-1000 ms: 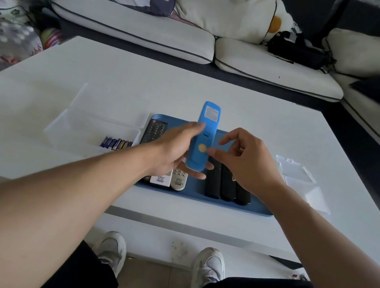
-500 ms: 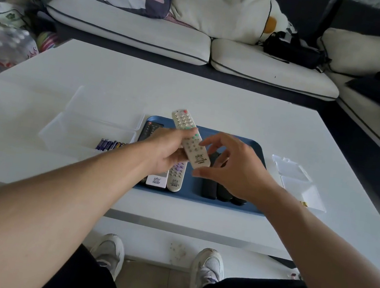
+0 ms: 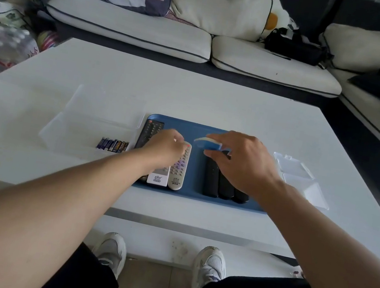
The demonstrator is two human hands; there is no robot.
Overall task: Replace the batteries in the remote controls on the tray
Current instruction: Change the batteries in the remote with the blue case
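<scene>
A person seated at a white coffee table [image 3: 216, 103] reaches both arms over a blue tray [image 3: 190, 194] of remote controls. The left hand [image 3: 164, 148] rests on a grey remote [image 3: 179, 169] lying beside a white remote [image 3: 158, 178] and a black one [image 3: 149, 132]. The right hand [image 3: 244, 160] grips a blue-cased remote [image 3: 206, 143] above three black remotes [image 3: 211, 180] lined up side by side. A row of batteries [image 3: 112, 145] sits in a clear box [image 3: 73, 129] left of the tray; a small open clear case [image 3: 301, 177] lies to its right.
</scene>
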